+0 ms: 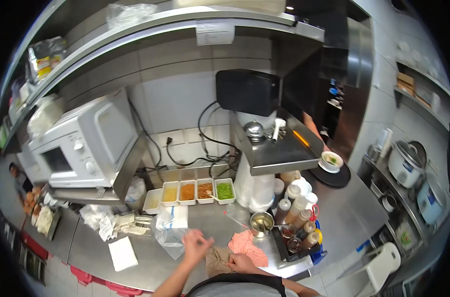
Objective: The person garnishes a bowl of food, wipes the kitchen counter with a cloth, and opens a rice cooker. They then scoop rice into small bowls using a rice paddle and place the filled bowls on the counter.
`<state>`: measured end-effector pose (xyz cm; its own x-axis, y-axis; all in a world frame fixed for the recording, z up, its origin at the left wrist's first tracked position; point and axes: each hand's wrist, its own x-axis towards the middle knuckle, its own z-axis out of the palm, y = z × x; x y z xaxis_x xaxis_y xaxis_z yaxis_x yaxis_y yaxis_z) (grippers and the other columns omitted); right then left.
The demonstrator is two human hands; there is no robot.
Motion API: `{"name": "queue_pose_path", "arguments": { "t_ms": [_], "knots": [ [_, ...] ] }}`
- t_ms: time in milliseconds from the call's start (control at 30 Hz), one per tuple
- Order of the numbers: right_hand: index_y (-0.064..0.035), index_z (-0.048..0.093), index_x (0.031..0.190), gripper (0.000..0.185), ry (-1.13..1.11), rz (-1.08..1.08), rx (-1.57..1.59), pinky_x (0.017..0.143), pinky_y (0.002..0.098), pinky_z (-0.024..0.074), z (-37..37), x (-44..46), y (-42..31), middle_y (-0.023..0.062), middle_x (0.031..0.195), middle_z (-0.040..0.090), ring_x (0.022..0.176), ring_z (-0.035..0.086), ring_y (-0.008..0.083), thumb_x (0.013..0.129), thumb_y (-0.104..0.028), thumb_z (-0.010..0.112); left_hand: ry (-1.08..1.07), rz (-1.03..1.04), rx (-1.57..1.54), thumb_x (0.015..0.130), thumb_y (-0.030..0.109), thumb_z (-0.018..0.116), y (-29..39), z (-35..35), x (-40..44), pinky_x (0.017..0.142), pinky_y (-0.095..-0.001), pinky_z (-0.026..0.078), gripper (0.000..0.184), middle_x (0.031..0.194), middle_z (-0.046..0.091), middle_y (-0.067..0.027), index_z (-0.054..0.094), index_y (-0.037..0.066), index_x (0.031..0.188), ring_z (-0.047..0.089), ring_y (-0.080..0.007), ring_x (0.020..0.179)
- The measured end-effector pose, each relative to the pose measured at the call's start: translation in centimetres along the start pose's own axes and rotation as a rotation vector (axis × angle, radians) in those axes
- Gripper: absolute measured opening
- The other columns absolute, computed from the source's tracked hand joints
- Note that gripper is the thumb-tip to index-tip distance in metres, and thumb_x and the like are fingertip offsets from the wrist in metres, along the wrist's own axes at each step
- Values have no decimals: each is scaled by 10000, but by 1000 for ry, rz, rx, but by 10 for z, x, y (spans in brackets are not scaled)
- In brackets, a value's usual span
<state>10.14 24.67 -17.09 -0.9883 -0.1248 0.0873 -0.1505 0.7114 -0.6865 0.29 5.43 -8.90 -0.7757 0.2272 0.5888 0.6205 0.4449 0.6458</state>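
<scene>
My left hand [197,244] is raised just above the steel counter, its fingers loosely bent and apart, with nothing visible in it. It is close to a clear plastic bag [169,234]. My right hand [241,264] has its fingers closed on the edge of a crumpled brown cloth [216,262] at the counter's front. Beyond that hand lies a salmon-pink cloth [249,247], bunched up. A small metal pot [261,225] with a utensil in it stands behind the pink cloth.
White containers of chopped toppings [225,191] line the back. Sauce bottles [296,208] crowd a black tray at right. A folded white cloth [122,254] lies left. A microwave [86,143] sits on a raised shelf. Another person's arm [314,127] is near a bowl [331,161].
</scene>
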Motion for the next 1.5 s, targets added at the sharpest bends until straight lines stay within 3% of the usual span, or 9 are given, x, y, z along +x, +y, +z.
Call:
{"name": "queue_pose_path", "arguments": {
  "t_ms": [167,367,500,567,667,867,967,1167,1500],
  "knots": [
    [-60,584,717,268,12,-140,271,497,357,429,-2,0,23,93,584,582,534,577,219,778,-292,705,243,211,-199,960,134,436,77,-80,142,596,-295,395,374,694,511,-82,474,19,606,499,-185,658],
    [-44,590,737,204,23,-199,338,483,301,406,-12,-3,26,72,607,557,525,540,158,803,-206,695,185,517,-546,1008,199,308,184,-107,228,742,-308,435,294,804,459,-84,393,43,774,505,-181,761],
    [-31,616,781,179,85,-254,332,513,313,424,-2,2,38,78,647,567,557,552,174,793,-190,698,117,526,-631,1008,219,300,187,-77,211,779,-316,437,236,862,457,-96,369,64,844,517,-187,788],
    [-30,620,792,170,67,-192,331,521,316,429,-11,1,30,84,666,575,567,558,182,796,-185,691,56,455,-659,934,53,343,158,-48,190,789,-317,433,87,870,461,-92,360,64,849,518,-185,837],
    [-25,629,818,154,103,-183,326,532,315,436,-14,-6,20,92,693,588,584,567,191,807,-172,671,-144,277,-446,762,-39,447,109,-20,139,809,-340,428,138,939,497,-106,398,51,855,546,-232,891],
    [-14,640,902,145,159,-189,319,587,319,459,-13,-7,14,108,765,617,639,591,227,839,-141,610,-577,-35,409,747,226,646,5,4,-18,987,-580,232,467,1236,444,-76,568,241,1207,400,-279,1208],
    [-12,640,942,167,195,-249,304,571,308,450,-14,-5,13,103,771,615,615,572,206,840,-141,613,-537,-36,404,709,312,715,-19,12,-80,1007,-611,174,417,1235,466,-54,647,241,1115,389,-274,1224],
    [-7,636,1009,234,229,-306,215,516,282,423,-11,-2,8,91,752,597,544,528,159,831,-158,640,-381,-29,277,652,344,765,-11,10,-80,976,-569,212,211,1030,540,5,704,166,748,433,-216,1139],
    [-4,659,854,220,192,-255,17,533,318,434,-3,0,4,91,713,572,587,547,206,781,-207,699,-358,-37,141,730,281,719,-28,-2,-95,945,-443,242,128,1095,537,-12,707,168,791,431,-216,1136]
  ]
}}
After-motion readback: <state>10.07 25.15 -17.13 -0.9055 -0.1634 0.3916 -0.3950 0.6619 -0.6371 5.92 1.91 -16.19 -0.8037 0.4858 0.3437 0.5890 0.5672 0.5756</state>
